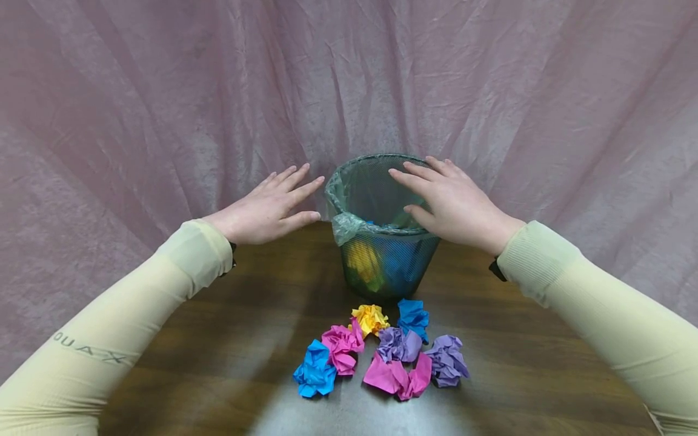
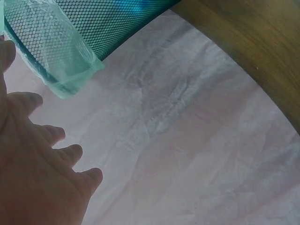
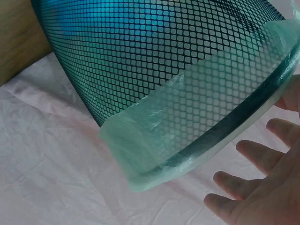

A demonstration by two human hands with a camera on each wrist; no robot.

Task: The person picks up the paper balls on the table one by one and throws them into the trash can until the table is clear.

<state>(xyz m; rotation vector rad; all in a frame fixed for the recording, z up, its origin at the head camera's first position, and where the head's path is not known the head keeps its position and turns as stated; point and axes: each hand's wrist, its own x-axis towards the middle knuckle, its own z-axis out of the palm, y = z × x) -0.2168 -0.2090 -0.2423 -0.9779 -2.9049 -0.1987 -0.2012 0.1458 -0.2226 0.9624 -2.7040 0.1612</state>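
A pink curtain [image 1: 163, 91] hangs behind a brown wooden worktop [image 1: 218, 363]. Pale sleeves [image 1: 147, 315] reach in from both sides. Between them a dark mesh bin [image 1: 426, 251] stands upright on the worktop, yellow and blue contents [image 1: 364, 266] showing through its wall, a translucent green liner [image 1: 346, 229] folded over its rim. The left hand [image 1: 267, 209] and right hand [image 1: 455, 203] are apart, fingers spread, on opposite sides of the bin; I cannot tell whether the right touches the rim. Just in front of the bin lie 7 crumpled paper balls [image 1: 400, 345]: 2 blue, 2 pink, 2 purple, 1 yellow.
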